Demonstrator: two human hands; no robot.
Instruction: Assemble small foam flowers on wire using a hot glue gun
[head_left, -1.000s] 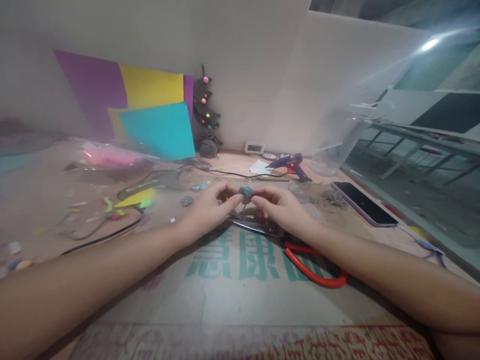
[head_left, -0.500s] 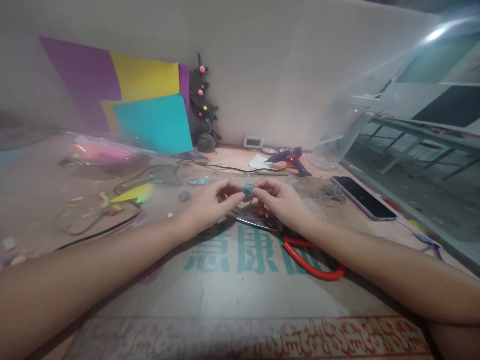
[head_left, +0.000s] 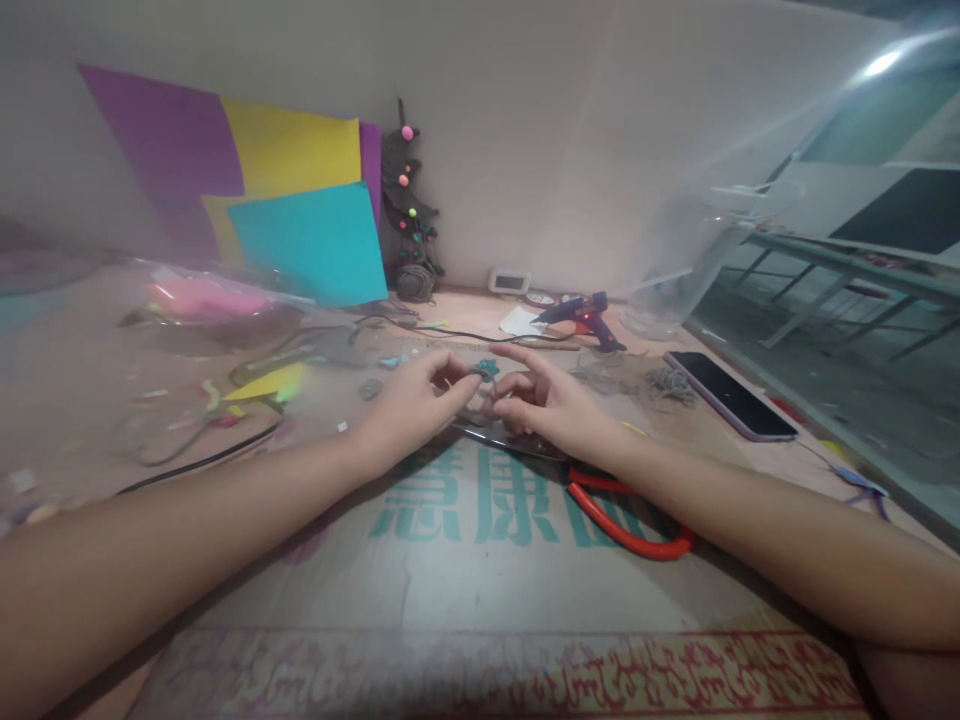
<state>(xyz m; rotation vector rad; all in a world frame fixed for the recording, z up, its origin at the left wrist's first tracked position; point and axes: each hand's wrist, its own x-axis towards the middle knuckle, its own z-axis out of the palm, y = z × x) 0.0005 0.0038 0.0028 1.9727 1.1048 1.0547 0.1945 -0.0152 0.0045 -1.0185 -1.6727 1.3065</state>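
Note:
A small teal craft piece [head_left: 487,370] is pinched between the thumb and forefinger of my left hand [head_left: 415,402], just above the desk. Beside it, my right hand [head_left: 551,404] has its forefinger stretched out toward the piece and the other fingers loosely curled, holding nothing I can see. Both hands hover over red-handled scissors [head_left: 615,520], whose blades lie under my right hand on a cardboard sheet [head_left: 465,570] with teal printed characters.
A glue gun [head_left: 581,318] and a phone [head_left: 727,395] lie to the right. Coloured foam sheets [head_left: 300,220] lean on the wall beside a small dark decorated tree [head_left: 409,215]. Cables, scraps and a plastic bag [head_left: 202,305] clutter the left side.
My right hand has let go of the teal piece and opened its forefinger outward. The left hand alone now pinches the piece, lifted slightly.

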